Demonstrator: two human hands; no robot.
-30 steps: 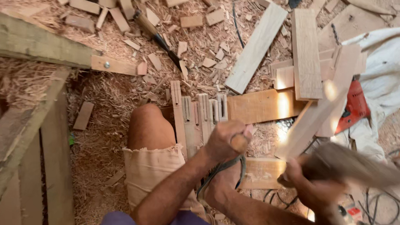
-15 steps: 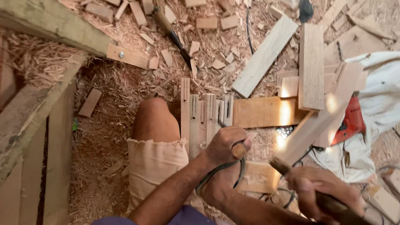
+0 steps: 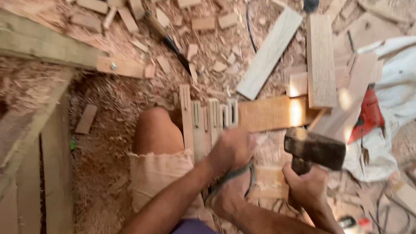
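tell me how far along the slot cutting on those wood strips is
Done: several strips lying side by side by the knee already show narrow slots near their far ends. In hand: the left hand is closed on something too blurred to identify over the strips, and the right hand grips a raised hammer. Left: whether more slots are needed can't be told; uncut boards lie beyond.

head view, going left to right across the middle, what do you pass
wooden frame → bare knee → row of slotted wood pieces → left hand → hammer, gripped by the right hand → red tool → white cloth
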